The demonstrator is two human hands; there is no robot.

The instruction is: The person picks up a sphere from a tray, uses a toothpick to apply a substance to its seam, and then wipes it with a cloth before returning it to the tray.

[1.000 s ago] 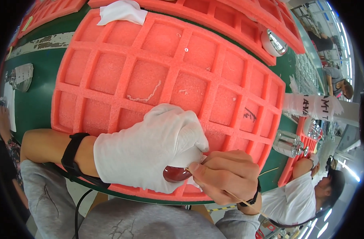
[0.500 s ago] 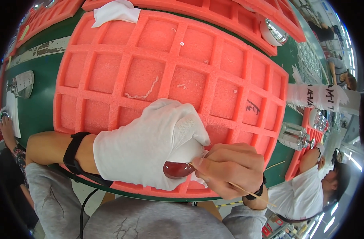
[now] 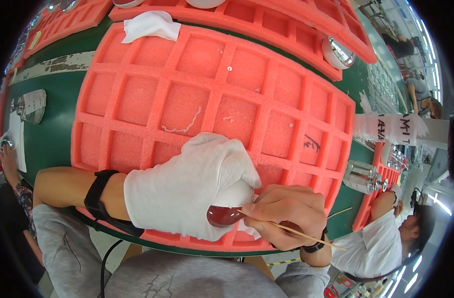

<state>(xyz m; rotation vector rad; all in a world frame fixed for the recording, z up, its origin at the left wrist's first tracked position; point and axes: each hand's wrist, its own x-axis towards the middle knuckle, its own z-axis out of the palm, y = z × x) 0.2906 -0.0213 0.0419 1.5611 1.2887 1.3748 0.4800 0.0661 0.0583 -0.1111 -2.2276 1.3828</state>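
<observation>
My left hand (image 3: 192,186), in a white glove, is closed around a rounded object with a glossy dark red face (image 3: 222,216) and a white part (image 3: 237,194) above it. The fingers and glove hide most of its shape. My bare right hand (image 3: 292,211) pinches a thin wooden stick (image 3: 309,237), whose tip meets the right edge of the red face. A bit of white cloth or tissue (image 3: 250,229) shows below the fingertips. Both hands are over the near edge of a pink foam tray (image 3: 140,97) with square pockets.
A folded white cloth (image 3: 151,27) lies on the tray's far left corner. Glass jars stand at the left (image 3: 33,105) and right (image 3: 361,176). More foam trays and a silvery dome (image 3: 340,52) are at the back. A plastic-wrapped post (image 3: 395,129) and a co-worker (image 3: 371,243) are at the right.
The view has shifted, so the tray sits slightly lower in the picture. More of the stick now shows below my right fingers. Both hands keep their holds.
</observation>
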